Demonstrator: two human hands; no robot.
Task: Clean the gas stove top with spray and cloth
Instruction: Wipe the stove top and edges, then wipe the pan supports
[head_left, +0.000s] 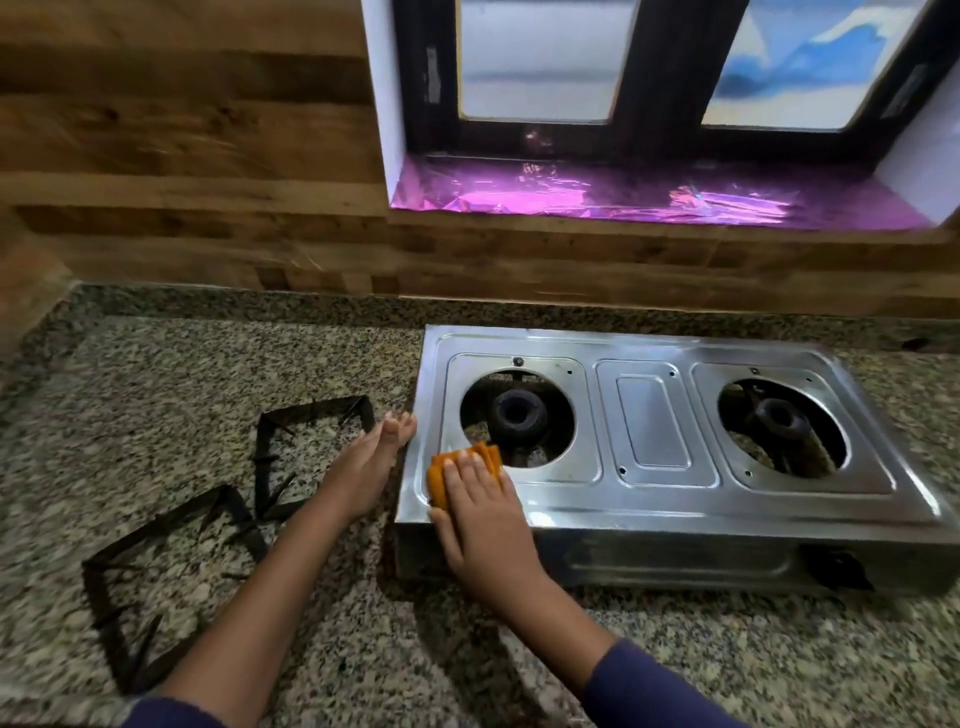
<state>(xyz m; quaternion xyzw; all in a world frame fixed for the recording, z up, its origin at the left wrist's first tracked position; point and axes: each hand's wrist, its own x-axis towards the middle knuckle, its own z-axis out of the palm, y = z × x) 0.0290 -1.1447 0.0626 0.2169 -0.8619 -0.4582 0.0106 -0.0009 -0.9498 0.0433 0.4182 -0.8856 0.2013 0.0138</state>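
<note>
A two-burner steel gas stove sits on the granite counter with its pan supports taken off. My right hand presses flat on a folded orange cloth at the stove top's front left corner, beside the left burner. My left hand rests against the stove's left edge, fingers straight and together, holding nothing. No spray bottle is in view.
Two black square pan supports lie on the speckled granite counter left of the stove. A wood-patterned wall runs behind, and a window with a shiny pink sill sits above the stove. The stove knob faces front right.
</note>
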